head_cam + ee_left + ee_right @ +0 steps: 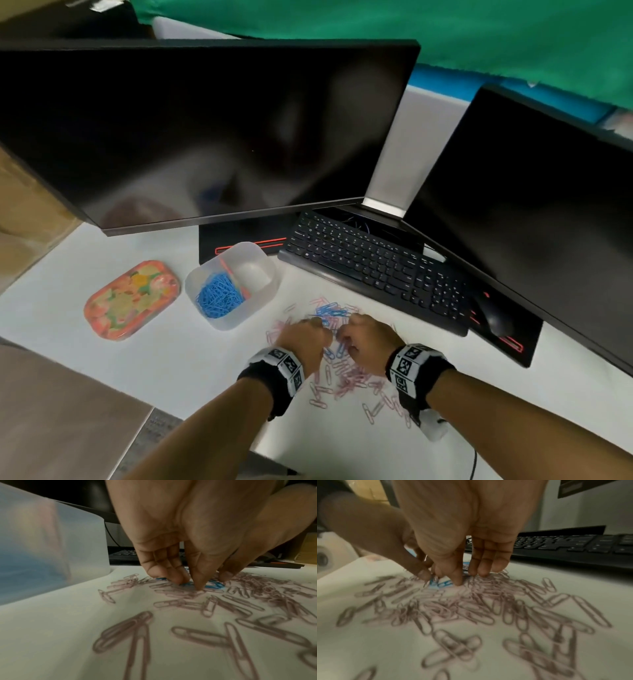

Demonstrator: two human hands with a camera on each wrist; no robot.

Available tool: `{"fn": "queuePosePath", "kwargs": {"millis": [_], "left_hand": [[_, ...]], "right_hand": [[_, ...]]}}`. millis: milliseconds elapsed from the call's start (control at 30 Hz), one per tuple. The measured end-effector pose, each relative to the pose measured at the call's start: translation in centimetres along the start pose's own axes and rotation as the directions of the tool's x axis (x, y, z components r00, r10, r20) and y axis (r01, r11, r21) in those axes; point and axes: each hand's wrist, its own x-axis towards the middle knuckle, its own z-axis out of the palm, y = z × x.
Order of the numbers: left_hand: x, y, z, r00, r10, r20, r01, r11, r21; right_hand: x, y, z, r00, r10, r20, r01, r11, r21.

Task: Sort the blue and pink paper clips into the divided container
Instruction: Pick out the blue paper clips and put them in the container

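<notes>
A translucent divided container [263,274] stands on the white desk. Its left compartment holds a heap of blue paper clips [219,298]; the right compartment looks empty. Loose pink paper clips [346,375] lie scattered in front of me, with a small cluster of blue paper clips [330,311] at the far side. My left hand [308,337] [188,583] has its fingers curled down, tips pinching into the blue clips [213,585]. My right hand [366,337] [468,577] is close beside it, thumb and fingers closing on the same blue clips [435,582]. Both hands nearly touch.
A patterned orange lid [132,305] lies left of the container. A black keyboard [373,267] and a mouse [493,315] sit just behind the clips. Two dark monitors [205,130] overhang the back of the desk. The desk's front edge is near my forearms.
</notes>
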Motion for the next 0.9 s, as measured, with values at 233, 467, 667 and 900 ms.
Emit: {"fn": "queuePosePath", "kwargs": {"millis": [233, 467, 667, 900], "left_hand": [[0.3, 0.1, -0.1, 0.997, -0.071, -0.015, 0.07, 0.997, -0.029], [-0.2, -0.7, 0.6, 0.985, -0.162, -0.059, 0.134, 0.934, -0.331], [-0.2, -1.2, 0.7, 0.972, -0.235, -0.01, 0.202, 0.856, -0.476], [-0.5, -2.2, 0.5, 0.963, -0.269, 0.031, 0.237, 0.782, -0.577]], "right_hand": [[0.1, 0.8, 0.2, 0.988, -0.141, -0.056, 0.134, 0.984, -0.114], [0.3, 1.2, 1.3, 0.96, -0.279, -0.029, 0.27, 0.947, -0.172], [0.6, 0.3, 0.4, 0.964, -0.266, 0.032, 0.266, 0.943, -0.199], [0.2, 0.4, -0.2, 0.985, -0.172, 0.0, 0.172, 0.984, 0.045]]}}
